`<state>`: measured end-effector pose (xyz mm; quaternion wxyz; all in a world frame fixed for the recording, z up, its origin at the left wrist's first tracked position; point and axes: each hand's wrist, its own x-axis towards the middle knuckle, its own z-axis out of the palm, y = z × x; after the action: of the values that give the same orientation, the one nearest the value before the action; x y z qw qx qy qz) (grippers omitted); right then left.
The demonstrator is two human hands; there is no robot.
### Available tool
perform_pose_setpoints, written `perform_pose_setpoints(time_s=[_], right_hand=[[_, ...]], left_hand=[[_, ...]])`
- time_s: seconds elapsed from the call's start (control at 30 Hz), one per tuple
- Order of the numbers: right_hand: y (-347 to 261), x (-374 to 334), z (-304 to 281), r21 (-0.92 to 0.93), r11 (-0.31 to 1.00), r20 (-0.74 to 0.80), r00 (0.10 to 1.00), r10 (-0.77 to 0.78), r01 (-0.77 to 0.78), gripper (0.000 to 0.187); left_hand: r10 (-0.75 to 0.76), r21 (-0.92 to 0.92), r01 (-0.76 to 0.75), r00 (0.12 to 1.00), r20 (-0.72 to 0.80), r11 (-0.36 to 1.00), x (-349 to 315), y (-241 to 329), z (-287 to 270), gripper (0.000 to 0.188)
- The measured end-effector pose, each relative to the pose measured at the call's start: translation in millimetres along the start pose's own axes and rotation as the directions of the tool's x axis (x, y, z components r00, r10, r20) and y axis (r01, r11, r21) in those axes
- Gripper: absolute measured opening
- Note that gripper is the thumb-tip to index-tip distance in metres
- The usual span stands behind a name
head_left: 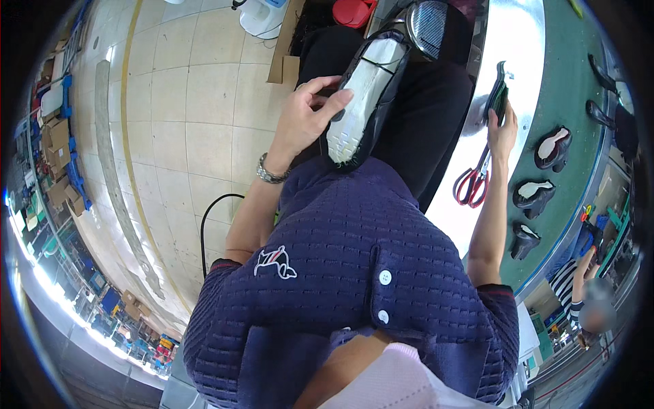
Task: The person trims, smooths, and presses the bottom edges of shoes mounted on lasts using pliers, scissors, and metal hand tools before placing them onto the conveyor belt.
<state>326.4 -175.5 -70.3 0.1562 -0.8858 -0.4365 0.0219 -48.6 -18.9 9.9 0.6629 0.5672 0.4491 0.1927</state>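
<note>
Pale mask (402, 385) and navy shirt (347, 225) are right up close, then a black shoe (364, 95) lying pale-underside-up on the lap. Left hand (306, 119)'s half curled, thumb and fingers gripping the shoe's edge. Right hand (503, 133)'s mostly closed, pinching a thin dark piece (499, 85) over the shiny bench (521, 34), red-handled scissors (471, 189) lying just beside that forearm.

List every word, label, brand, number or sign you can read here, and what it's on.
None can be read.
Shoe's pale underside: faint marks, too blurred to read.
Navy shirt: stitched animal outline, no readable lettering.
Cardboard boxes at left: too small to read.
</note>
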Motion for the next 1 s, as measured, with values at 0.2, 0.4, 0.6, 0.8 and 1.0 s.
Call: perform_pose_setpoints(time_s=[0.2,0.4,0.6,0.8,1.0], right_hand=[[-9.0,-118.6,-29.1,0.004,0.936,-0.168,0.922,0.348,-0.352,0.040],[-27.9,-163.7,-40.1,-0.024,0.897,-0.050,0.897,0.440,-0.441,0.046],[-29.2,-184.5,-52.2,0.455,0.569,0.261,0.713,0.651,-0.686,0.044],[-57.3,-183.9,-102.3,0.445,0.122,0.630,0.407,0.661,-0.887,0.034],[-119.8,-155.1,-141.0,0.537,0.243,0.781,0.585,0.218,-0.808,0.052]], left_hand=[[0.210,0.511,-0.103,0.965,-0.157,0.854,-3.6,14.7,7.5,0.031],[0.087,0.511,-0.055,0.995,-0.039,0.858,-1.2,19.6,-10.6,0.028],[-0.028,-0.131,0.044,0.992,0.123,0.990,3.6,3.2,-14.5,0.030],[-0.010,-0.199,0.029,0.995,0.097,0.980,-17.0,-7.1,1.5,0.053],[0.228,-0.032,-0.230,0.972,-0.059,0.973,-20.6,-10.0,24.2,0.069]])
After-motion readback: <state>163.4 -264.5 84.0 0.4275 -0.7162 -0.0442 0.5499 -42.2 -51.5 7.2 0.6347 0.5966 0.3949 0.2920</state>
